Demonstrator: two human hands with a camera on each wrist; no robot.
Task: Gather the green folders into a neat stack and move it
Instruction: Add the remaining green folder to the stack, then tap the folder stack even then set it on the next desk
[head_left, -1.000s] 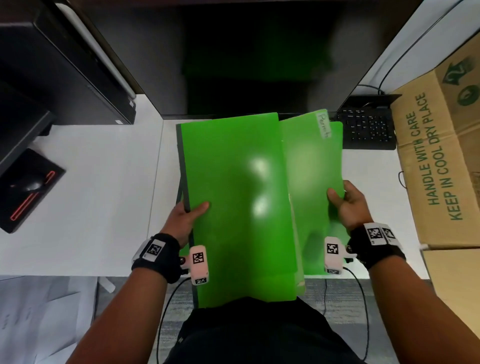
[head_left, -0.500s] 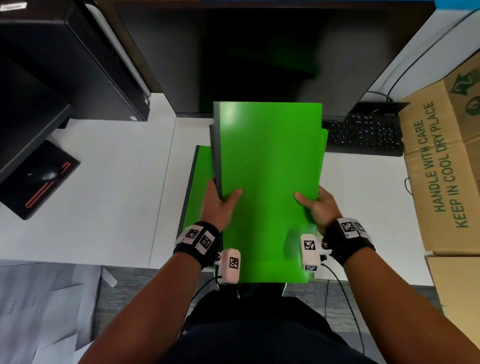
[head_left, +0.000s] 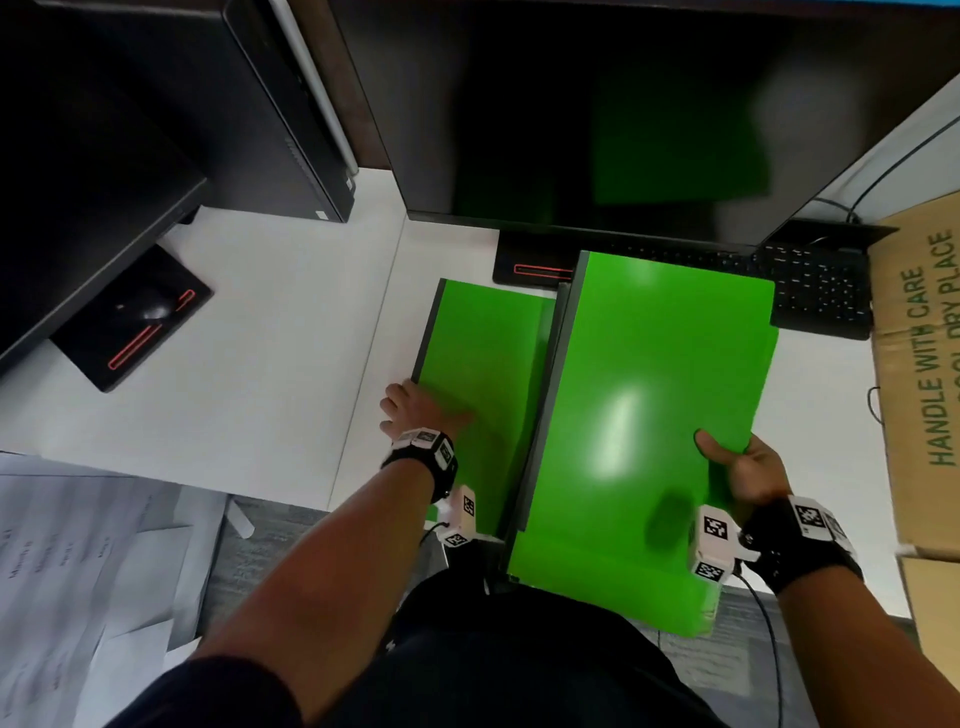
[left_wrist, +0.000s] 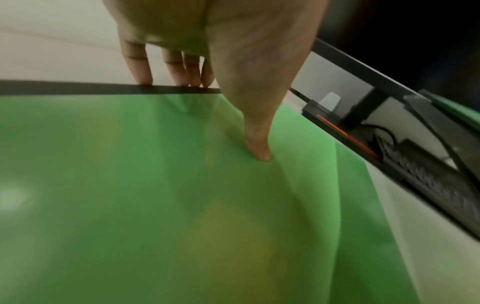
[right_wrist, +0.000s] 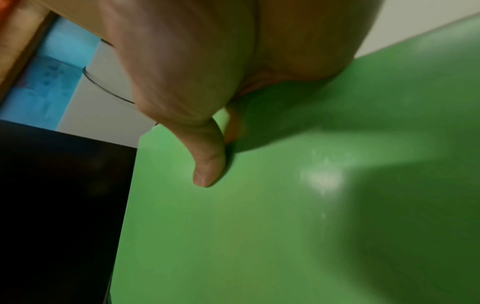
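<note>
One green folder (head_left: 483, 353) with a dark spine lies flat on the white desk (head_left: 270, 364). My left hand (head_left: 423, 408) grips it at its left spine edge. In the left wrist view the thumb (left_wrist: 257, 152) presses on top of the folder (left_wrist: 155, 185) and the fingers (left_wrist: 140, 70) reach over the spine. To the right, a stack of green folders (head_left: 644, 395) is held up and tilted over the desk's front edge. My right hand (head_left: 737, 462) holds the stack (right_wrist: 259, 226) by its right edge, thumb (right_wrist: 207, 174) on top and fingers hidden underneath.
A large dark monitor (head_left: 571, 130) stands behind the folders, its base (head_left: 530, 267) and a black keyboard (head_left: 815, 291) just beyond them. A cardboard box (head_left: 924, 364) borders the right side. At left are a computer tower (head_left: 234, 104) and another monitor base (head_left: 130, 322). Papers (head_left: 78, 571) lie lower left.
My left hand let go of the stack and moved left onto the folder lying on the desk. My right hand alone now carries the stack, shifted to the right.
</note>
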